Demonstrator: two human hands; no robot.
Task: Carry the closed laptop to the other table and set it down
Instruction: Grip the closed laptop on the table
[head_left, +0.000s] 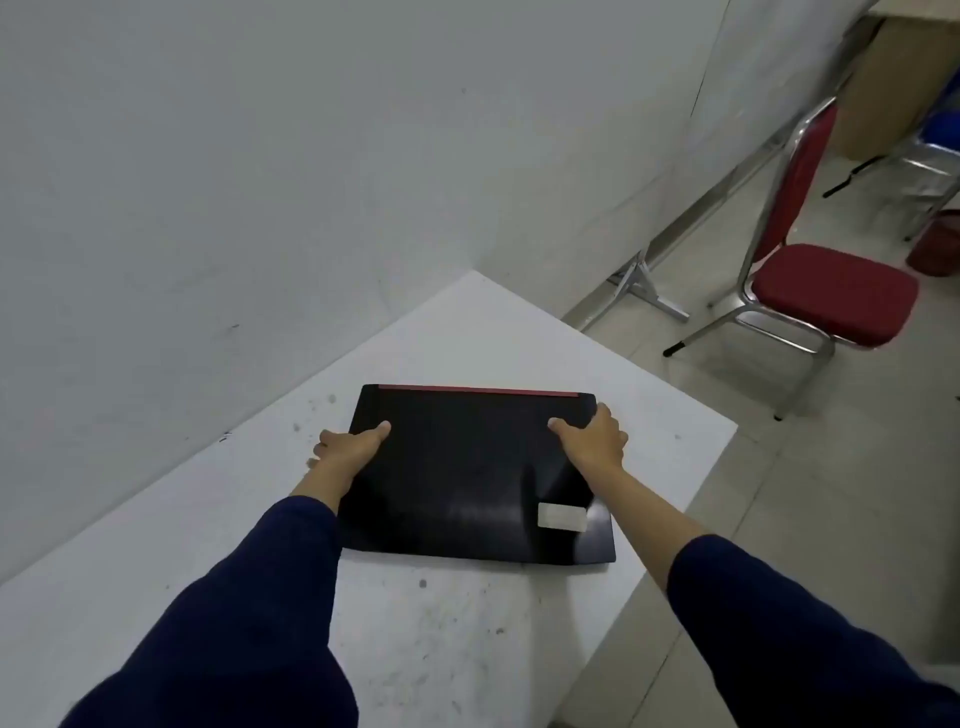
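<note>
A closed black laptop (467, 467) with a red strip along its far edge and a pale sticker near its front right corner lies flat on a white table (467, 623). My left hand (348, 449) grips its left edge, thumb on the lid and fingers under the side. My right hand (595, 441) grips the right edge the same way. Dark blue sleeves cover both forearms.
The white table stands in a corner against a white wall (208, 182). Its right edge drops to a tiled floor (831, 493). A red padded chair (821, 291) with a metal frame stands at the right. Metal legs (644, 291) stand by the wall.
</note>
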